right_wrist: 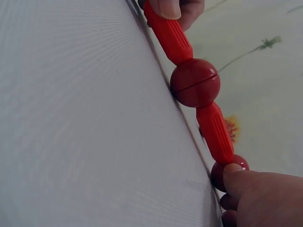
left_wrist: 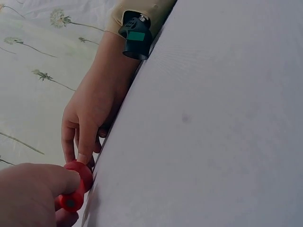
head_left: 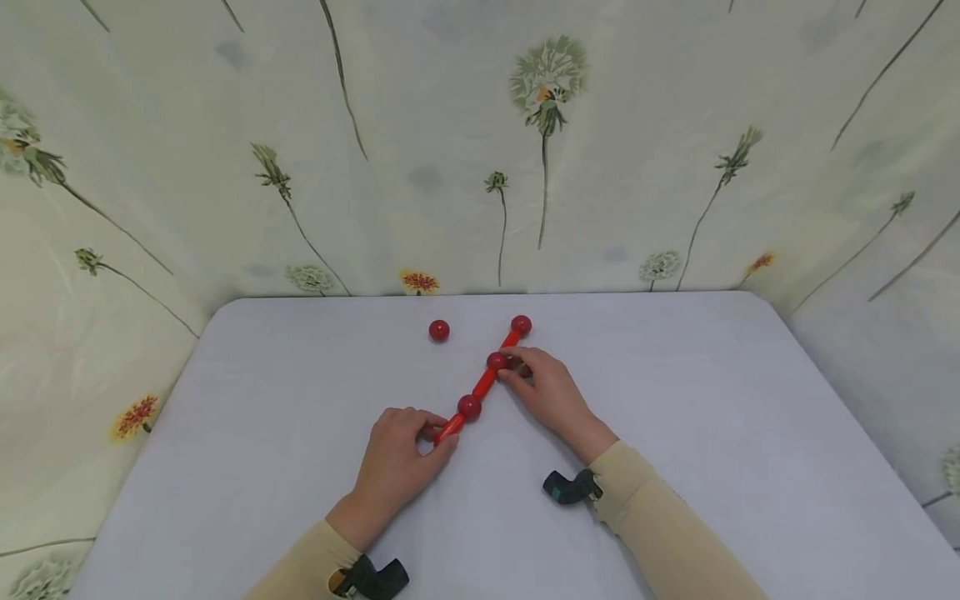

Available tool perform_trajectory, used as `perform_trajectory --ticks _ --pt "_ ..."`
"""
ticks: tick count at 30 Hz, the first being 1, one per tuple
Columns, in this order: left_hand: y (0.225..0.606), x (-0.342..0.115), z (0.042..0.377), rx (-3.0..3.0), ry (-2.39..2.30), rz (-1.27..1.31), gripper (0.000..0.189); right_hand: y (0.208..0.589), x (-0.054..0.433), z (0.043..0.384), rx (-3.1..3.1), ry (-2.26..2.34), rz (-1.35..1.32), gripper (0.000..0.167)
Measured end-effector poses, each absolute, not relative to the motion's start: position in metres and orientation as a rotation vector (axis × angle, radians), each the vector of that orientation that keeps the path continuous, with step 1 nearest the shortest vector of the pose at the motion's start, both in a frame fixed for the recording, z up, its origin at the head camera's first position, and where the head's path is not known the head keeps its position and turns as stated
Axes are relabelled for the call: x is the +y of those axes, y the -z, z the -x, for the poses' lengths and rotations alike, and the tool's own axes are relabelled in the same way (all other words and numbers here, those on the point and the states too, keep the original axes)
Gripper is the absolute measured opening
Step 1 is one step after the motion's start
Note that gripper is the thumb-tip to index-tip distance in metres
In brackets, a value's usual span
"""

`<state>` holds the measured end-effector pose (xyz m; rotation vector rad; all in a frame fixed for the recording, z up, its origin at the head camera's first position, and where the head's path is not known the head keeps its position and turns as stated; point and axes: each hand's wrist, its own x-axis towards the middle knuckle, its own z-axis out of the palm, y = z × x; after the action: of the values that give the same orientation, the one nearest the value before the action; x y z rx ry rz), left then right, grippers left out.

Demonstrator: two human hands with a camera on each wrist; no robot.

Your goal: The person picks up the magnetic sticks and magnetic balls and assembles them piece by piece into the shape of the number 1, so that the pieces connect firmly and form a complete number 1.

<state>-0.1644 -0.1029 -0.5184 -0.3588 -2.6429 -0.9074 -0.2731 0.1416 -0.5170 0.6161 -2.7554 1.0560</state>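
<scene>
A straight chain of red rods and darker red balls slants across the white table in the head view. My left hand (head_left: 401,458) pinches the near rod (head_left: 451,427) between thumb and fingers. Beyond that rod comes a ball (head_left: 469,407), then the middle rod (right_wrist: 215,132), ridged along its length. At its far end my right hand (head_left: 551,396) pinches the second ball (head_left: 497,361) between thumb and fingers. Past this hand, the far rod (head_left: 512,337) carries the end ball (head_left: 521,325). In the left wrist view, the near rod's free end (left_wrist: 71,202) faces the camera.
One loose red ball (head_left: 438,331) lies near the table's back edge, left of the chain. Behind the white table (head_left: 712,400) hangs a cloth (head_left: 420,100) printed with dandelions. A dark wrist camera (head_left: 573,487) juts from the right sleeve, another (head_left: 381,578) from the left.
</scene>
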Motion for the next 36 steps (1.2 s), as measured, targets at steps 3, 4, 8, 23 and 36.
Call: perform_trajectory --ticks 3,4,8,23,36 --pt "0.517 -0.102 0.164 -2.648 0.924 0.353 0.027 0.517 0.141 0.273 -2.764 -1.047 -0.608 0.038" --pt "0.516 -0.102 0.164 -2.653 0.927 0.349 0.027 0.516 0.142 0.273 -2.767 -1.047 -0.605 0.038" --pt "0.515 -0.101 0.164 -2.669 0.93 0.331 0.025 0.516 0.141 0.273 -2.777 -1.049 -0.598 0.038" --pt "0.517 -0.101 0.166 -2.683 0.915 0.294 0.02 0.518 0.141 0.276 -2.787 -1.037 -0.595 0.036" --pt "0.518 -0.099 0.165 -2.71 0.929 0.254 0.023 0.518 0.147 0.262 -2.703 -1.181 -0.514 0.037"
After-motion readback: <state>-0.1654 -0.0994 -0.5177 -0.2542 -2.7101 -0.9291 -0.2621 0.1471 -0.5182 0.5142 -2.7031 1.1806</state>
